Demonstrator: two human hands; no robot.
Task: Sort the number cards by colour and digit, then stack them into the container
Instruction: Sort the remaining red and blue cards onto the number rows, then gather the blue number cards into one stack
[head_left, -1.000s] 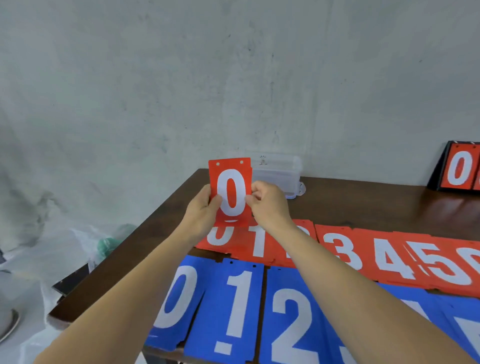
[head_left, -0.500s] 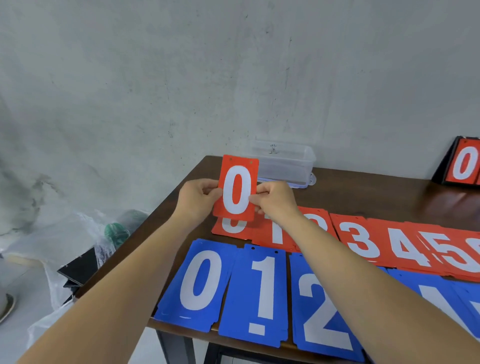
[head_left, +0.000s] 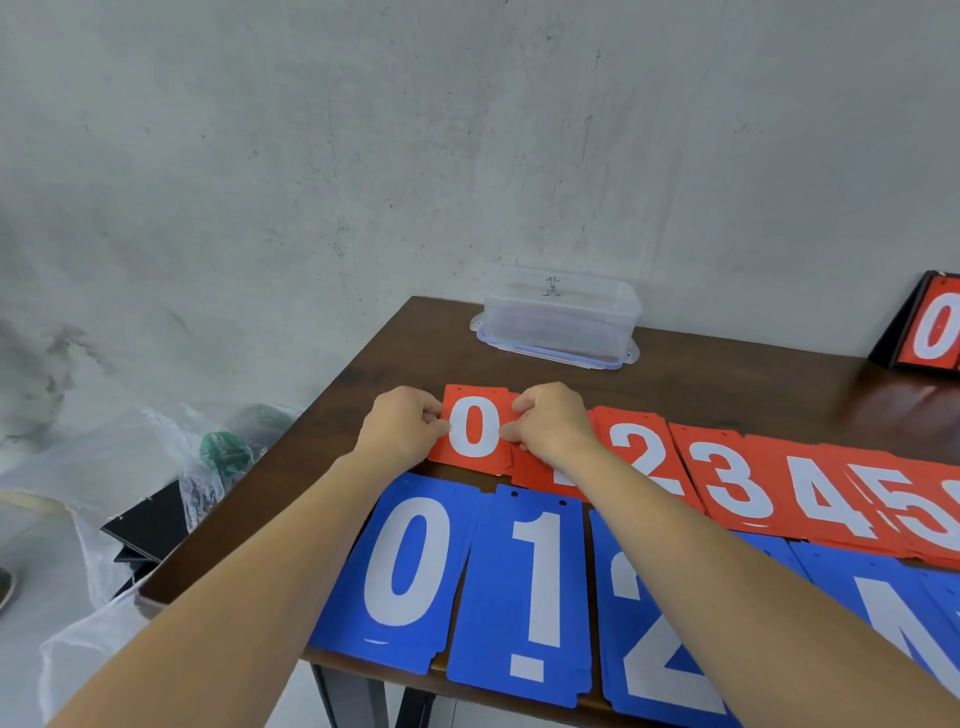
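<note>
Red 0 card (head_left: 474, 427): flat or nearly flat on the desk (head_left: 727, 374), at the left end of the red row, 12 o'clock of the blue 0 card (head_left: 402, 566). Left hand (head_left: 402, 428): grip closed, thumb and fingertips pinching the card's left edge. Right hand (head_left: 550, 423): grip closed likewise on the card's right edge, covering most of the red card just beside it. Red 2 card (head_left: 644, 457), red 3 card (head_left: 732, 480) and red 4 card (head_left: 826, 499): overlapping in sequence toward 3 o'clock. Blue 1 card (head_left: 530, 592): at 3 o'clock of the blue 0 card, edges overlapping. Clear container (head_left: 558, 317): at 12 o'clock on the desk, against the wall, well apart from the hands.
</note>
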